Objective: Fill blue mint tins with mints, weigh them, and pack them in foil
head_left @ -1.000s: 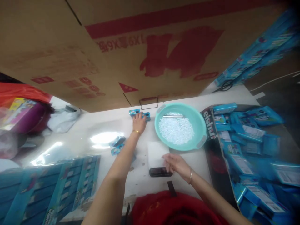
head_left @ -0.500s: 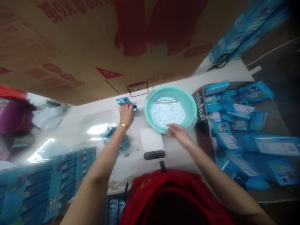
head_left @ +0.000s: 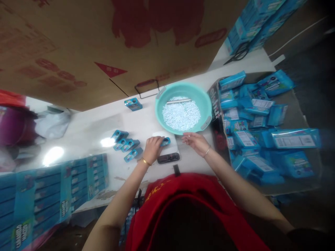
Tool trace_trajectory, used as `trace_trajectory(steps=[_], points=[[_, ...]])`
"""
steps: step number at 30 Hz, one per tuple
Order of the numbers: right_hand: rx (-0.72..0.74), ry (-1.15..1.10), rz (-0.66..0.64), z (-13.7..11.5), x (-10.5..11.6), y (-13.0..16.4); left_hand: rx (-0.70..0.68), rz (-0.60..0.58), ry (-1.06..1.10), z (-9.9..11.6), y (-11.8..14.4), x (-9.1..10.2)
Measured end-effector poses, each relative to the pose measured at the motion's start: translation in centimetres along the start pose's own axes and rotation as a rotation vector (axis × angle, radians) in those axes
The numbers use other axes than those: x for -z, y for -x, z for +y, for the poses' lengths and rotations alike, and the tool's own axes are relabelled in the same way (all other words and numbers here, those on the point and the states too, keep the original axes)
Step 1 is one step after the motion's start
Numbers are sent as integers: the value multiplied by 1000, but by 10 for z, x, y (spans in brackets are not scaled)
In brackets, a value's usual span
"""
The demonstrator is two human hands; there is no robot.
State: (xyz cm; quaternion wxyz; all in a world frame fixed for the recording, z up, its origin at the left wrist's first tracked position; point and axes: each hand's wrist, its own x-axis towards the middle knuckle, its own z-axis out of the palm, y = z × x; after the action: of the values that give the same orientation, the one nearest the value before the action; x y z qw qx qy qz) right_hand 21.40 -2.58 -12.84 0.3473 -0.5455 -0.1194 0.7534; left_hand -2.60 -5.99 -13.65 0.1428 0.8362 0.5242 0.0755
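Well, across eleven and twelve o'clock from the scale (head_left: 163, 152), a big brown cardboard box (head_left: 86, 59) printed in red, upright on a white table (head_left: 146, 120). Towards three, a low carton (head_left: 215, 104) with a dark lettered side, heaped with blue packets (head_left: 246, 138) at all angles. At six, a red garment (head_left: 180, 186). Around eight, a block of blue boxes (head_left: 48, 188) in rows; between one and two, well apart, a stack of blue boxes (head_left: 258, 21). Just beside the scale at one o'clock, a round turquoise basin (head_left: 206, 103). Between nine and ten, well apart, a white plastic bag (head_left: 53, 123).

Over the left part of the scale, the left hand (head_left: 154, 148), fingers close together and pinching the left end of a small box (head_left: 165, 141); thumb hidden. Between one and two, near the basin's lower rim, the right hand (head_left: 195, 142), thumb and fingertips drawn close; too blurred to tell whether around anything.

Close by the stack, black scissors (head_left: 240, 53). In the basin, a silvery rod (head_left: 179, 101). At three o'clock from the left fingertips and touching them, the blue small box, over the scale's white plate; hard to tell whether resting there or just above. From the right fingertips, same box towards nine, near but apart. At nine from the scale, a cluster of small boxes (head_left: 127, 144); between ten and eleven, a lone box (head_left: 133, 104). Smallest, beneath the rod, white pellets (head_left: 181, 116).
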Motion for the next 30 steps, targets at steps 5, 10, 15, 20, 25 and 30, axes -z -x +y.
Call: trace_trajectory(steps=[5,10,15,20,25,30], points=[[-57,49,-3,16,15,17,163,239,131,2,34,11],[-104,103,10,42,23,24,475,214,321,4,108,-8],[8,319,-10,53,17,30,726,-69,381,1,183,-62],[311,557,-32,45,-8,21,778,-113,440,1,202,-87],[672,780,-111,45,-41,-4,777,-46,429,-5,187,-85],[796,989,-141,48,-57,-19,778,7,426,-10,182,-81]])
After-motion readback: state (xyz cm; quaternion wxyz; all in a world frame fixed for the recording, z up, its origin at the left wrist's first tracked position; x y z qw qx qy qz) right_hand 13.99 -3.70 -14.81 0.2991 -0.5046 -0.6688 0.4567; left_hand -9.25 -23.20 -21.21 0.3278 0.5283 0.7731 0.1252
